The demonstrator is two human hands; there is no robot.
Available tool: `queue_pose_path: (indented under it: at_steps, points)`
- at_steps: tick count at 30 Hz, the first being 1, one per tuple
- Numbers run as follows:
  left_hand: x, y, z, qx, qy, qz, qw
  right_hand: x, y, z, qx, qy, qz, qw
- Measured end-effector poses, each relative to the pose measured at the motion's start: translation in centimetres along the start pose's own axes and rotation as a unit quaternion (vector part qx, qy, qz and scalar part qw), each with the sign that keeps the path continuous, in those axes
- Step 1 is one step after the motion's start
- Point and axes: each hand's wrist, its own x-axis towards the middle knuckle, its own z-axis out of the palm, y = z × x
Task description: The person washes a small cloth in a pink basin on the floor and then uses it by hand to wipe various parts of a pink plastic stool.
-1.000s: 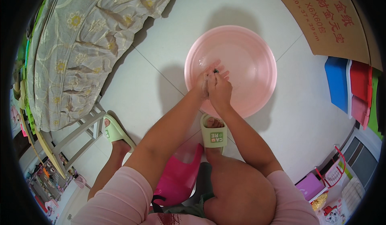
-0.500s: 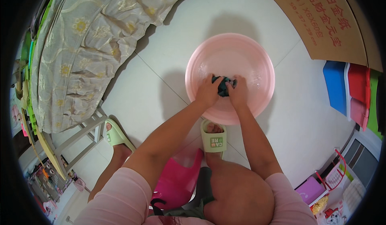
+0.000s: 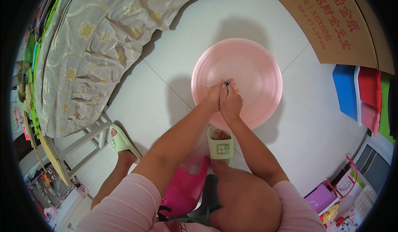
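Observation:
Both hands are pressed together over the near left part of a round pink basin (image 3: pixel 269 78). Between them is a small dark green cloth (image 3: pixel 227 83), mostly hidden by the fingers; just a bit shows at the top. My left hand (image 3: pixel 214 97) is closed around it from the left. From the right, my right hand (image 3: pixel 231 104) wraps over it, its fingers against the left ones. Glints like water show inside the basin near the hands.
Pale green slippers (image 3: pixel 221 145) are on my feet near the basin. A patterned cloth cover (image 3: pixel 91 58) hangs at the left. To the right are a cardboard box (image 3: pixel 331 29) and coloured bins (image 3: pixel 347 93). A bright pink plastic object (image 3: pixel 184 186) lies below my arms.
My hands have come together and closed tightly around the cloth, which was bunched and more visible between them. The right hand has moved left and turned.

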Motion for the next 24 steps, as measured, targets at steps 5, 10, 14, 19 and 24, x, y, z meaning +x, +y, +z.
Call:
queue_pose_path:
  at_steps: [5, 10, 14, 19, 24]
  points:
    - [-3.0, -0.4, 2.3, 0.159, 0.047, 0.049, 0.985, 3.8, 1.7, -2.8, -0.154, 0.043, 0.053, 0.986]
    - [-2.7, -0.1, 1.2, 0.548, 0.157, 0.254, 0.781, 4.2, 5.5, -3.4, -0.093, 0.080, 0.042, 0.992]
    - [-2.6, -0.6, 1.2, 0.774, 0.129, 0.228, 0.576, 3.9, 7.4, -2.6, -0.187, -0.012, -0.050, 0.981]
    - [1.3, -1.1, -1.3, 0.259, 0.103, 0.149, 0.949, 2.4, 5.9, 0.8, -0.010, -0.021, 0.045, 0.999]
    - [0.4, 1.3, -2.1, 0.112, 0.098, -0.032, 0.988, 0.0, 0.4, -0.1, 0.125, -0.030, -0.017, 0.992]
